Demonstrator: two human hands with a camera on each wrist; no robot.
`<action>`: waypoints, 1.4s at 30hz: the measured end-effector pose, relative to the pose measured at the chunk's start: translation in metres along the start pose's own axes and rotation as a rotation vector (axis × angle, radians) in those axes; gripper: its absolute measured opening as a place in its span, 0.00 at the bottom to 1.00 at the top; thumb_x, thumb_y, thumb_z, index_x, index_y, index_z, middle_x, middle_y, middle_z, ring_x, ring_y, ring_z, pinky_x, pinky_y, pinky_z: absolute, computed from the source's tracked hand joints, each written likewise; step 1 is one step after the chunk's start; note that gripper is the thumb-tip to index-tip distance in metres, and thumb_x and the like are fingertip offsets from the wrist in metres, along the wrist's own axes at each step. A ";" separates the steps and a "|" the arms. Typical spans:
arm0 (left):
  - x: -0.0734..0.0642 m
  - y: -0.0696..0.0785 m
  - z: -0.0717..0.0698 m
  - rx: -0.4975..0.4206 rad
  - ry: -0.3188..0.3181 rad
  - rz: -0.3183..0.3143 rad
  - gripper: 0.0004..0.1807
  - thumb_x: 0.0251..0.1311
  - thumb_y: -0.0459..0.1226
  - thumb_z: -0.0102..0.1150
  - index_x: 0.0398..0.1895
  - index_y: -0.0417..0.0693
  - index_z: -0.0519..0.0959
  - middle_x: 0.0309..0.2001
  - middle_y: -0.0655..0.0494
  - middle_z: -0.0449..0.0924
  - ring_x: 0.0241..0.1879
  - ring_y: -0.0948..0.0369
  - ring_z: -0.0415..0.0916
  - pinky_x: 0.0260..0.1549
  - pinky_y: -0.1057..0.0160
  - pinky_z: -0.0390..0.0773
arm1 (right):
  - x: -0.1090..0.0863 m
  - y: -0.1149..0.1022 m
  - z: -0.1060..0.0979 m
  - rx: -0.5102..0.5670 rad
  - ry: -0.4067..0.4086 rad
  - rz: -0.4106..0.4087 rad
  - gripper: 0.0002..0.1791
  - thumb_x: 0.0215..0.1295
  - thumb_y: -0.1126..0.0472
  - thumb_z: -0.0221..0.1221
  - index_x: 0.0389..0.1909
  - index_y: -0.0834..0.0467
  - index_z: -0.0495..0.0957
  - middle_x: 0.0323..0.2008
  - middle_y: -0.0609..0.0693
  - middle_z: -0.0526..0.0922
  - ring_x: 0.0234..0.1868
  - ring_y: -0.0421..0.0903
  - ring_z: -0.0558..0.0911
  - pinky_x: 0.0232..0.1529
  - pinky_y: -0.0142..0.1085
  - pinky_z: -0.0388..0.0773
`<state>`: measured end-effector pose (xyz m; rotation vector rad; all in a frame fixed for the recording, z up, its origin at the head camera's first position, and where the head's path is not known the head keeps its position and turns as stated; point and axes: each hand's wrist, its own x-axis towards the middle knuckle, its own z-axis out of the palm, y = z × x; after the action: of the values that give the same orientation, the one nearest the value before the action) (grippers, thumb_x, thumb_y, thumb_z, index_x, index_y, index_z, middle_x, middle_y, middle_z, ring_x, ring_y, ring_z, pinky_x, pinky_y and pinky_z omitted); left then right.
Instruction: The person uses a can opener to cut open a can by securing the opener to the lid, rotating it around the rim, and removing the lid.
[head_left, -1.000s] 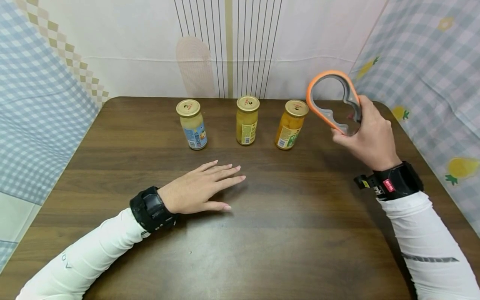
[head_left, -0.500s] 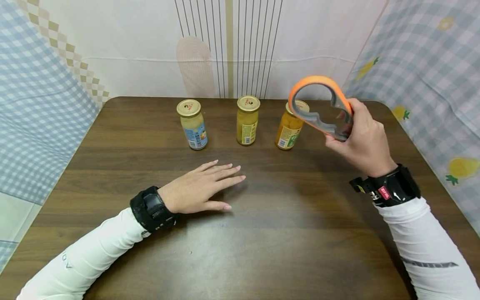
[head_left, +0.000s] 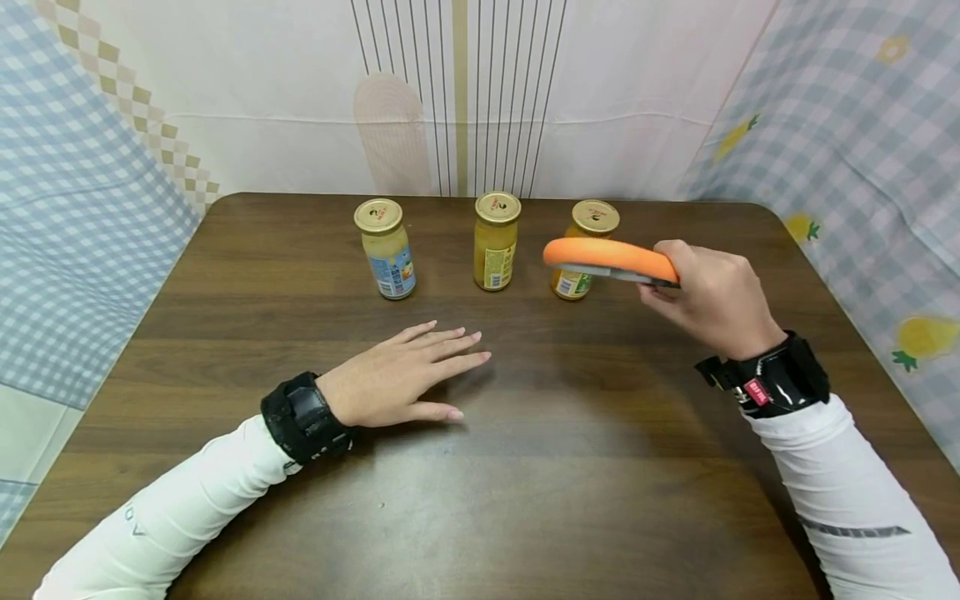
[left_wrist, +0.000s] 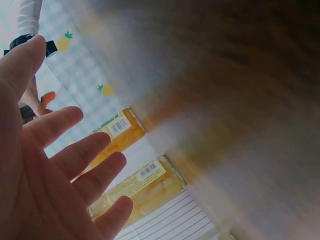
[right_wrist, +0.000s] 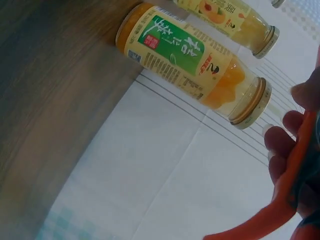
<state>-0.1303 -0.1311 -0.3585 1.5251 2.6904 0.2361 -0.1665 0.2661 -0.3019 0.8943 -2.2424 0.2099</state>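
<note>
My right hand (head_left: 716,300) grips an orange and grey jar opener (head_left: 611,257) by its right end. The opener lies nearly flat in the air and overlaps the front of the right jar (head_left: 595,218), which holds orange fruit under a gold lid. In the right wrist view, that jar's green label (right_wrist: 172,47) faces the camera, and fingers curl at the opener's orange rim (right_wrist: 280,205). My left hand (head_left: 405,375) is spread palm down low over the table (head_left: 525,500), fingers straight, in front of the jars. It holds nothing.
A middle jar (head_left: 496,246) with yellow contents and a left jar (head_left: 387,254) with a blue label stand upright in the same row. Behind them hangs a white patterned cloth (head_left: 630,75). Checked cloths border both sides of the table.
My right hand has moved a little left and tipped the jar opener from upright to nearly flat, lowering it in front of the right jar. The left hand stays still.
</note>
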 end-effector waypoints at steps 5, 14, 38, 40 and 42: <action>-0.001 0.001 0.000 0.002 -0.005 -0.003 0.40 0.70 0.64 0.49 0.80 0.59 0.58 0.79 0.52 0.57 0.78 0.52 0.56 0.78 0.45 0.53 | 0.001 -0.003 0.002 0.013 -0.002 -0.073 0.17 0.47 0.72 0.68 0.39 0.65 0.77 0.30 0.60 0.84 0.28 0.55 0.82 0.29 0.50 0.80; 0.000 0.000 0.000 0.002 -0.004 0.001 0.40 0.70 0.64 0.49 0.80 0.58 0.58 0.79 0.51 0.57 0.78 0.52 0.56 0.78 0.46 0.52 | 0.003 -0.005 0.007 0.017 0.001 -0.111 0.15 0.53 0.76 0.66 0.43 0.64 0.82 0.35 0.60 0.85 0.35 0.58 0.83 0.34 0.51 0.80; 0.000 0.000 -0.004 0.015 -0.023 -0.017 0.40 0.70 0.65 0.48 0.80 0.60 0.58 0.80 0.53 0.57 0.79 0.55 0.55 0.79 0.47 0.51 | 0.000 -0.004 0.019 0.027 -0.059 -0.097 0.15 0.61 0.62 0.47 0.41 0.63 0.80 0.34 0.58 0.77 0.36 0.56 0.75 0.34 0.50 0.72; 0.000 0.000 -0.004 0.010 -0.027 -0.016 0.40 0.70 0.65 0.48 0.80 0.60 0.58 0.80 0.53 0.57 0.79 0.54 0.55 0.79 0.47 0.51 | 0.000 -0.004 0.019 0.029 -0.066 -0.098 0.16 0.62 0.61 0.46 0.40 0.64 0.79 0.34 0.58 0.76 0.36 0.56 0.75 0.34 0.49 0.72; 0.000 0.000 -0.004 0.006 -0.033 -0.016 0.40 0.70 0.65 0.47 0.80 0.60 0.58 0.80 0.53 0.57 0.79 0.54 0.55 0.79 0.46 0.50 | 0.000 -0.004 0.019 0.029 -0.077 -0.100 0.16 0.62 0.60 0.45 0.40 0.64 0.79 0.35 0.58 0.76 0.36 0.56 0.75 0.34 0.48 0.72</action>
<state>-0.1302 -0.1317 -0.3549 1.4942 2.6795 0.2005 -0.1747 0.2556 -0.3161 1.0433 -2.2635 0.1650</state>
